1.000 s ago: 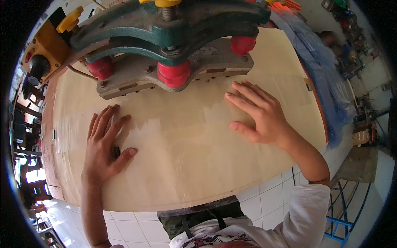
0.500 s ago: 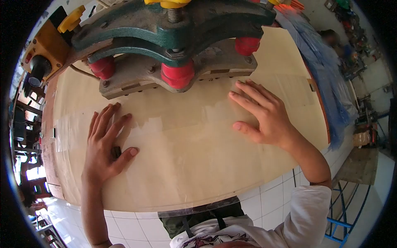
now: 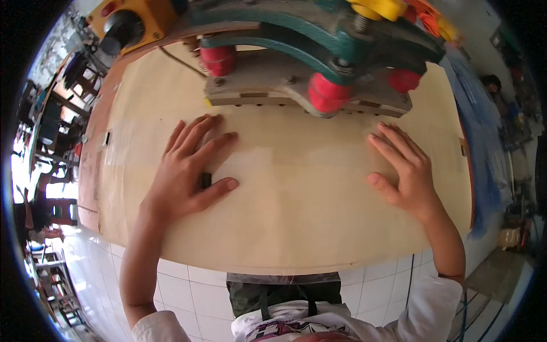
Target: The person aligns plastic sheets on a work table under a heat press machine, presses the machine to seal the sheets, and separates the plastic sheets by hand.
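Head view: two open hands lay palm down on a pale, film-like sheet before a green machine.

The left hand (image 3: pixel 191 165) had its fingers spread beside a small dark object (image 3: pixel 206 180), near its thumb; the right hand (image 3: pixel 404 171), fingers likewise spread, gripped nothing. Between and around them, the pale sheet (image 3: pixel 285 205) covered most of the surface (image 3: pixel 94 171). Just beyond the fingertips stood a metal bar (image 3: pixel 262 85) with red knobs (image 3: pixel 327 94) under the green machine (image 3: pixel 319 34). Farther out, a yellow control box (image 3: pixel 156 23) was at the upper left, and blue plastic (image 3: pixel 481 131) hung along the right edge.
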Action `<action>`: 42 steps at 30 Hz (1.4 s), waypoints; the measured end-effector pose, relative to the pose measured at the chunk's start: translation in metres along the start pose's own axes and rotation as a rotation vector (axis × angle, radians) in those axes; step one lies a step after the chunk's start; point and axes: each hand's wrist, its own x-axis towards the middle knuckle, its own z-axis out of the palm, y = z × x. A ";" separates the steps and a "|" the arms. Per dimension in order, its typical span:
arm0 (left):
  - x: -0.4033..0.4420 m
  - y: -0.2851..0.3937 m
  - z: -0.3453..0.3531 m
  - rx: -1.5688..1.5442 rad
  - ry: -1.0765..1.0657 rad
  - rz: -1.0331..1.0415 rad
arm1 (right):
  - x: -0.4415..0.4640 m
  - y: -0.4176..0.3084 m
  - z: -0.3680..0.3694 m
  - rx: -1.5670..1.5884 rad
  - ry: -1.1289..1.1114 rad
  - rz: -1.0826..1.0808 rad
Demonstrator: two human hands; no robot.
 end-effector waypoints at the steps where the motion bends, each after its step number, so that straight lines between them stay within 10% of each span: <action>1: 0.000 0.000 -0.001 0.003 0.002 0.004 | 0.000 0.000 0.002 0.005 0.006 -0.002; 42: -0.002 0.003 0.000 0.012 0.028 0.017 | -0.005 0.001 -0.005 0.033 -0.021 0.021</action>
